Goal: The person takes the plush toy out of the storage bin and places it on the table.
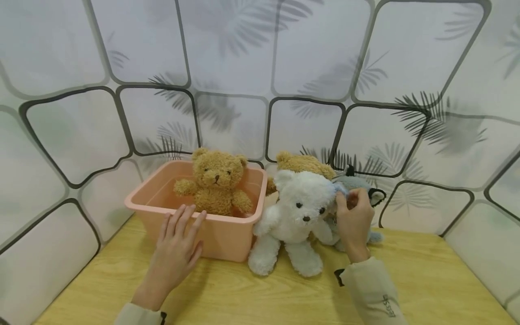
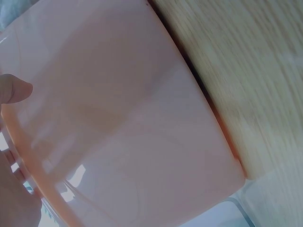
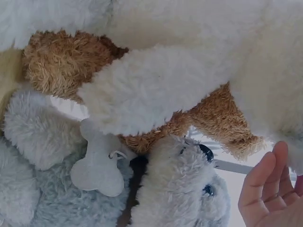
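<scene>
A white teddy bear point(image 1: 300, 216) sits upright on the table beside a pink plastic bin point(image 1: 227, 241). My right hand point(image 1: 355, 219) pinches a pale blue tuft point(image 1: 340, 188) at the side of the white bear's head; in the right wrist view its fingers touch the fur. Inside the bin sits a brown teddy bear point(image 1: 215, 180), facing me. My left hand point(image 1: 174, 248) rests on the bin's front rim with fairly straight, spread fingers. Its thumb point(image 2: 19, 90) is beside the outer wall in the left wrist view.
Behind the white bear is another brown plush point(image 1: 306, 163), mostly hidden. A grey-blue plush animal point(image 1: 357, 182) with dark-edged ears is at the right; a bone-shaped tag point(image 3: 97, 165) hangs at its front. Patterned curtains point(image 1: 231, 122) surround the wooden table point(image 1: 227, 293).
</scene>
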The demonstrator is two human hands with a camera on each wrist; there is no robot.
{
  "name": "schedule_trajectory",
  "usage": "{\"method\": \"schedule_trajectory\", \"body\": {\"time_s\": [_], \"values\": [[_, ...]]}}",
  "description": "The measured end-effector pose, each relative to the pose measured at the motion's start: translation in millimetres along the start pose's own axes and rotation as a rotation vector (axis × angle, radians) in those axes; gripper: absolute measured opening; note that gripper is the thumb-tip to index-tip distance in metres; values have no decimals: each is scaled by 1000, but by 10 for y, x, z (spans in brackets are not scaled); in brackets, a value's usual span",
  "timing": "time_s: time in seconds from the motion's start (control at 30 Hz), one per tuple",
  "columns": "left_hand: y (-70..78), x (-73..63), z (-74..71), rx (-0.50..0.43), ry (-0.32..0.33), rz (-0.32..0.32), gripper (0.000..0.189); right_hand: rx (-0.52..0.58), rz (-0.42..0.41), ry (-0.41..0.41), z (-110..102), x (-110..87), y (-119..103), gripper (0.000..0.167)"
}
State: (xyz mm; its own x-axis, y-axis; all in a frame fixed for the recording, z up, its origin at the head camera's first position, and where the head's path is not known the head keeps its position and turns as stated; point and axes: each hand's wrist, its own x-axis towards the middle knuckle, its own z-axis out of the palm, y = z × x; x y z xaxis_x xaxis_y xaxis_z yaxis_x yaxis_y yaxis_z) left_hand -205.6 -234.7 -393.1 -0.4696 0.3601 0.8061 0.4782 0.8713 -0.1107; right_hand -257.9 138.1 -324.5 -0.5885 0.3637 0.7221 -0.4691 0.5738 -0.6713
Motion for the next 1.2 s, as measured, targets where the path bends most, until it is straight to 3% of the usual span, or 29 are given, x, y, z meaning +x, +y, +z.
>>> {"method": "schedule_trajectory", "body": {"time_s": [0.43, 0.57, 0.77, 0.97, 1.2], "values": [[-6, 14, 5, -2, 10, 2, 62, 107, 19, 122, -126, -27, -56, 12], [-6, 12, 0, 5, 6, -2, 58, 142, 3, 126, -147, -6, -105, 13], [6, 14, -2, 7, 1, -5, 58, 218, 46, 135, -171, -21, -149, 12], [6, 12, -5, 12, 1, -9, 56, 434, 57, 73, -185, -24, -393, 16], [9, 19, -1, 9, 9, -7, 57, 656, 122, -81, -69, -98, -731, 15]]}}
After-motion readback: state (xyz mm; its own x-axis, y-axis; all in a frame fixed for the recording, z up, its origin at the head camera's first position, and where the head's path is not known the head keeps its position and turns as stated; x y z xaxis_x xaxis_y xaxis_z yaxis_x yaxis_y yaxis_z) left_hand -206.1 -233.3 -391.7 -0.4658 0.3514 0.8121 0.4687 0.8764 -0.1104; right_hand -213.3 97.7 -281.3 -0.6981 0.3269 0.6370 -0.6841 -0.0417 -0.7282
